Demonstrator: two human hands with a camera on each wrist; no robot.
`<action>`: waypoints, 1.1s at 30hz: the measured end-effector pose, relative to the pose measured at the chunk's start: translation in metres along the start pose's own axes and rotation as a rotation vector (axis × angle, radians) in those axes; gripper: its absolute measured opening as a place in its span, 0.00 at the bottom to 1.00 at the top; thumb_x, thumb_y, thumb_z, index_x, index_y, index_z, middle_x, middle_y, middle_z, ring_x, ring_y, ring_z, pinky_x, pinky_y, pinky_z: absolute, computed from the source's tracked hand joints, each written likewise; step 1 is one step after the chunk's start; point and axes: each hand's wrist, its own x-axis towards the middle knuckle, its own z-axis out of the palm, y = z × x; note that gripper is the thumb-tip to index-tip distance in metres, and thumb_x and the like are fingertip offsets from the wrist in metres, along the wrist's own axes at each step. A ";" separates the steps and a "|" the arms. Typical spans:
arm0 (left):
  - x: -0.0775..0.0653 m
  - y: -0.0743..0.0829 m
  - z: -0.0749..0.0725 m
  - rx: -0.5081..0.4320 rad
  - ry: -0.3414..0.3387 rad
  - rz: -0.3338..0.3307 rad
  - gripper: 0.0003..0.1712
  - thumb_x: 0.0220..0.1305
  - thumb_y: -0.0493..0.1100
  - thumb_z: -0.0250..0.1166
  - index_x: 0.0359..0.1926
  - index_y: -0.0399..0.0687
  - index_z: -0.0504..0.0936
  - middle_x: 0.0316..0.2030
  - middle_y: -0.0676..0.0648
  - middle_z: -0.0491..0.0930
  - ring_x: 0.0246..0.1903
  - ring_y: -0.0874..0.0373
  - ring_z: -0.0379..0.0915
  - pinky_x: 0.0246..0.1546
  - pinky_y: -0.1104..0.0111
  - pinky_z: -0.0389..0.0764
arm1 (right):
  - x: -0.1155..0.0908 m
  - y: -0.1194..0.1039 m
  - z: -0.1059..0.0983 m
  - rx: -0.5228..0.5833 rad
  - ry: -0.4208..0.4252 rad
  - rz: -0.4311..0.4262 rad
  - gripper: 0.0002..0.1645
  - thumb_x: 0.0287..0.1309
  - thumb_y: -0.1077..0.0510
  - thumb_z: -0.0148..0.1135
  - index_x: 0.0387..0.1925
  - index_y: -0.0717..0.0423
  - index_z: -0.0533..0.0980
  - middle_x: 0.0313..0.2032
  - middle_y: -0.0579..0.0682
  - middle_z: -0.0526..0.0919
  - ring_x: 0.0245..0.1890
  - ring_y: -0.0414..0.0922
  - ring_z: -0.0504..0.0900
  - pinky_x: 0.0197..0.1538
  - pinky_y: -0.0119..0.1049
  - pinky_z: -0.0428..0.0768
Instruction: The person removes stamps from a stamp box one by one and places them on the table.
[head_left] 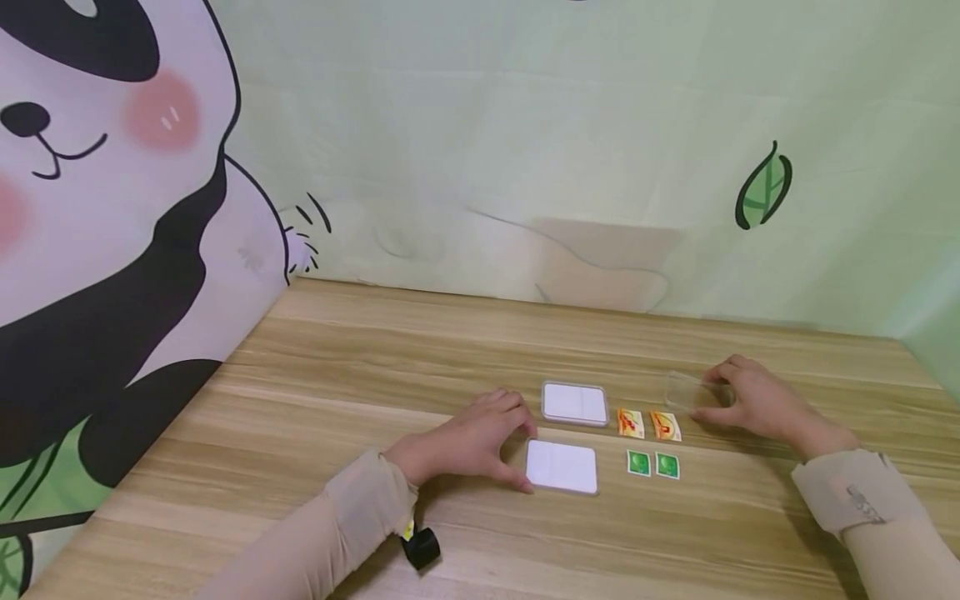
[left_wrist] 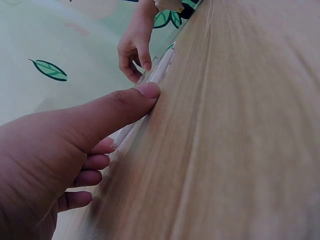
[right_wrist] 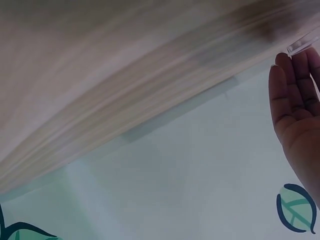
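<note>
My left hand (head_left: 472,437) grips the left edge of a shallow clear case (head_left: 562,467) with a white card in it, flat on the table. In the left wrist view, the thumb (left_wrist: 148,91) presses on one end of the case's edge and a fingertip is at the other. At the right, my right hand (head_left: 765,404) holds a clear plastic lid (head_left: 682,393) by its right side, between thumb and fingers. Only a corner of this clear piece (right_wrist: 302,44) shows in the right wrist view, by the fingertips.
A second clear case (head_left: 574,403) with a white card lies behind the first. Two orange picture cards (head_left: 631,423) and two green ones (head_left: 639,463) lie between the hands. A black object (head_left: 422,548) shows beneath the left cuff. A printed cloth wall (head_left: 450,167) borders the wooden table (head_left: 375,350).
</note>
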 end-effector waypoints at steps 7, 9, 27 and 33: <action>0.000 0.001 -0.001 -0.001 -0.011 -0.001 0.34 0.45 0.65 0.74 0.47 0.50 0.76 0.46 0.54 0.73 0.51 0.59 0.65 0.61 0.65 0.66 | -0.001 0.001 0.000 0.013 -0.002 0.015 0.40 0.45 0.39 0.72 0.45 0.71 0.77 0.43 0.63 0.79 0.45 0.58 0.77 0.52 0.56 0.75; 0.000 0.001 0.000 -0.002 -0.013 -0.005 0.34 0.45 0.65 0.74 0.47 0.50 0.76 0.46 0.54 0.73 0.51 0.60 0.65 0.61 0.65 0.66 | -0.001 0.000 -0.001 0.019 -0.002 0.020 0.40 0.46 0.39 0.72 0.46 0.71 0.76 0.44 0.64 0.78 0.46 0.58 0.77 0.53 0.56 0.75; 0.000 0.002 0.000 -0.013 -0.010 -0.009 0.34 0.45 0.64 0.74 0.47 0.50 0.76 0.46 0.54 0.73 0.51 0.60 0.65 0.61 0.65 0.66 | -0.006 -0.009 -0.005 0.038 0.029 0.038 0.39 0.46 0.40 0.72 0.47 0.70 0.76 0.43 0.63 0.78 0.44 0.56 0.77 0.51 0.56 0.76; 0.000 0.001 0.000 -0.011 -0.010 -0.010 0.34 0.45 0.64 0.74 0.47 0.50 0.76 0.46 0.54 0.73 0.51 0.60 0.65 0.60 0.65 0.66 | -0.007 -0.015 -0.006 0.046 0.034 0.032 0.39 0.46 0.40 0.72 0.47 0.70 0.76 0.43 0.62 0.79 0.44 0.56 0.78 0.51 0.56 0.76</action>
